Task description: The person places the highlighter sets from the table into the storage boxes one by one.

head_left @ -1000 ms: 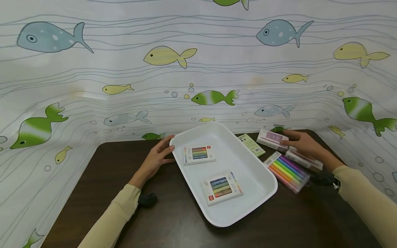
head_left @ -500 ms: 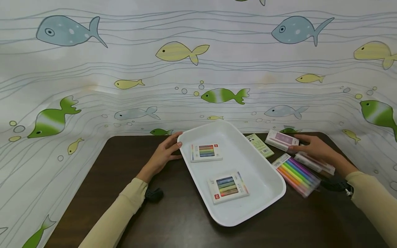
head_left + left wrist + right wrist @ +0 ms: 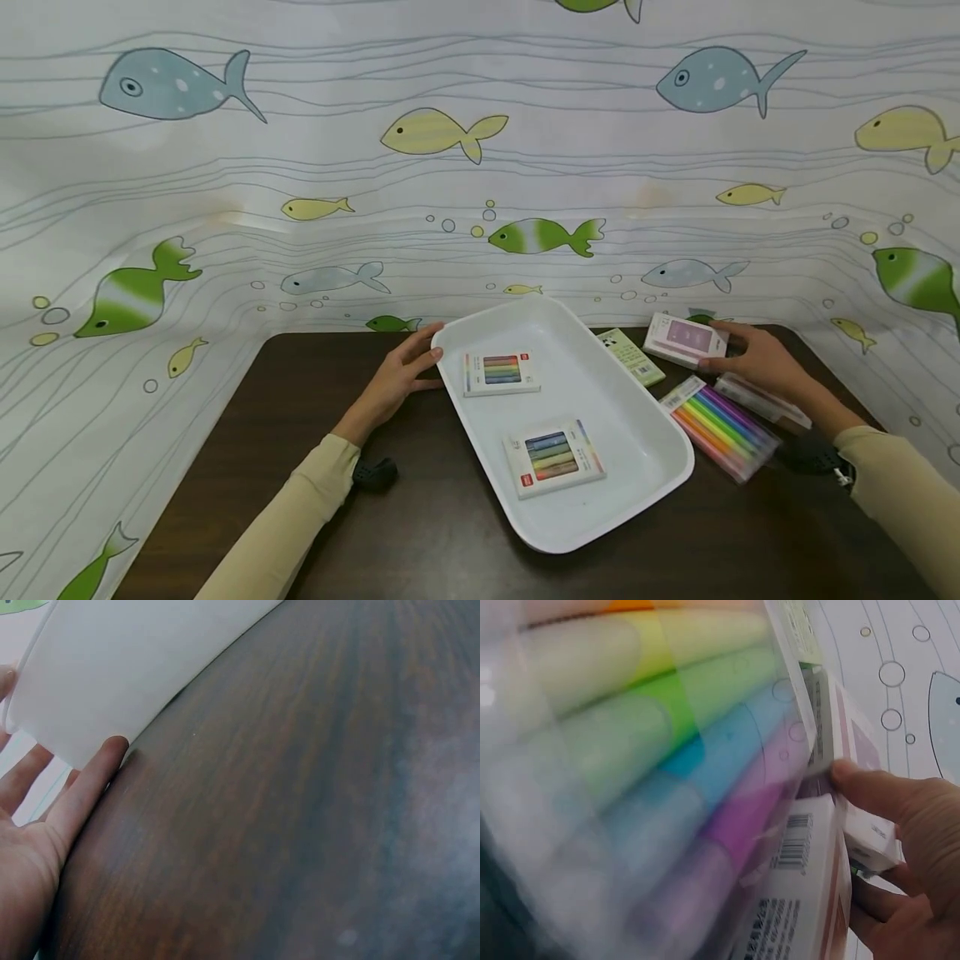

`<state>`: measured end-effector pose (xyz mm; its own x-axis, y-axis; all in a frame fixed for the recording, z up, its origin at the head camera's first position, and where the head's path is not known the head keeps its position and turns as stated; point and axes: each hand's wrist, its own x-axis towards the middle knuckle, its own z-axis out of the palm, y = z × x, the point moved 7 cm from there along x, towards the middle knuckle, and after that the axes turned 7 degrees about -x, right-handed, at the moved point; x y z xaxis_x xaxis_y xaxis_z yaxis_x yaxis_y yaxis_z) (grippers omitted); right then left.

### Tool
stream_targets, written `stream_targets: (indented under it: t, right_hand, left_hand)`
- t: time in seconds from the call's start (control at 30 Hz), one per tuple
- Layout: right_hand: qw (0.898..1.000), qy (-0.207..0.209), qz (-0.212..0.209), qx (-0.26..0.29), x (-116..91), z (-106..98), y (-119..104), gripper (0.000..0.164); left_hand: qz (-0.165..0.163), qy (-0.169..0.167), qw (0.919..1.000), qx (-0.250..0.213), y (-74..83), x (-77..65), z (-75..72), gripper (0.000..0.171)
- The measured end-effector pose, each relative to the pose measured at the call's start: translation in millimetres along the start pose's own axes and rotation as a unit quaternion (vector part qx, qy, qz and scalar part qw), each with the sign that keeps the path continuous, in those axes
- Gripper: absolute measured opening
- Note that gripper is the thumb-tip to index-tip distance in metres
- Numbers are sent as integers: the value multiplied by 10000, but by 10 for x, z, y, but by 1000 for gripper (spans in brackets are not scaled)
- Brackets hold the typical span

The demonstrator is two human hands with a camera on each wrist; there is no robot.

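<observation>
On dk table [image 3: 427, 542], fish-print backdrop [image 3: 337, 150] behind, L fingers [image 3: 422, 337] holding tray [image 3: 585, 383], R fingers [image 3: 722, 365] pinching box [image 3: 675, 338]

r hand [image 3: 767, 360] is closing up on the white-purple box [image 3: 678, 339] vs 1 s ago: thumb [image 3: 716, 365] is dropping from over its top to the near edge, pinching the rt end, & more of that end is showing. head cam is swinging slightly l, so tray [image 3: 626, 454] & fish-print wall [image 3: 450, 75] are sitting further r in view.

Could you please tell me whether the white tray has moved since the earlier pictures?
No, not noticeably: the white tray sits practically the same against the large green fish directly behind it.
</observation>
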<state>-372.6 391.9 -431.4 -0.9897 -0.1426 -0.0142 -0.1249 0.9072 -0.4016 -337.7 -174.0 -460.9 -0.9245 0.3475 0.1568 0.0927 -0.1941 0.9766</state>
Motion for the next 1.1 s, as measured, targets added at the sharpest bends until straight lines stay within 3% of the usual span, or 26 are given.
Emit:
stream_targets:
  t: [0.27, 0.47, 0.8, 0.93, 1.1]
  right_hand:
    - [9951, 765, -320, 533, -74, -39, -78, 81]
    - [9910, 1118, -273, 684, -134, -113, -90, 62]
    - [9775, 868, 103, 1920, -191, -198, -67, 70]
    - [9626, 825, 122, 2579, -184, -234, -96, 69]
    - [9236, 609, 158, 3782, -190, -260, -170, 60]
  left_hand:
    - [21, -80, 10000, -27, -36, -11, 29, 55]
    - [66, -58, 10000, -21, -32, -2, 38, 55]
    - [115, -156, 9998, -64, -27, 7, 37, 56]
    - [124, -143, 9998, -68, -18, 10, 26, 55]
    - [152, -148, 9998, -48, -5, 1, 8, 57]
